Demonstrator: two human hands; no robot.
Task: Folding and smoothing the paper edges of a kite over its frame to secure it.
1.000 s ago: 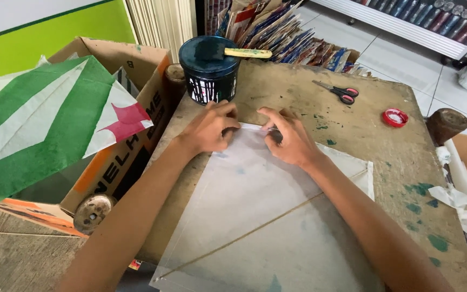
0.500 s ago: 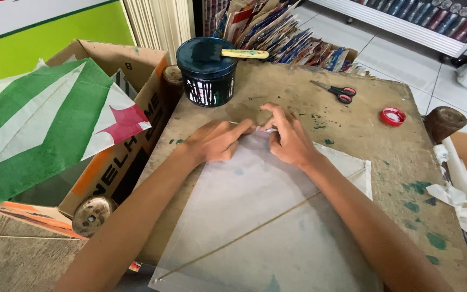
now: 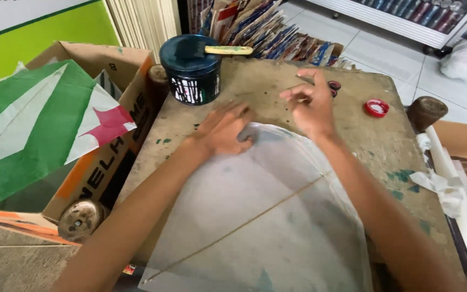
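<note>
Closest in, a sheet of thin white paper (image 3: pixel 255 227) lies flat on the stained worktable (image 3: pixel 385 146), with a thin stick (image 3: pixel 244 227) running diagonally across it, so this looks like kite paper being fixed to its frame. The left hand (image 3: pixel 224 130) presses flat on the sheet's far corner, fingers spread, gripping nothing. Just right of it, the right hand (image 3: pixel 310 103) hovers lifted off the paper, fingers loosely curled and apart; can't tell if it's pinching anything. My guess is the corner fold is the step underway, and the next move needs glue. Just beyond the left hand is a dark pot (image 3: pixel 191 70) with a stick across its top. Scissors (image 3: pixel 333 86) are mostly hidden behind the right hand, and the sheet's near edge is cut off
</note>
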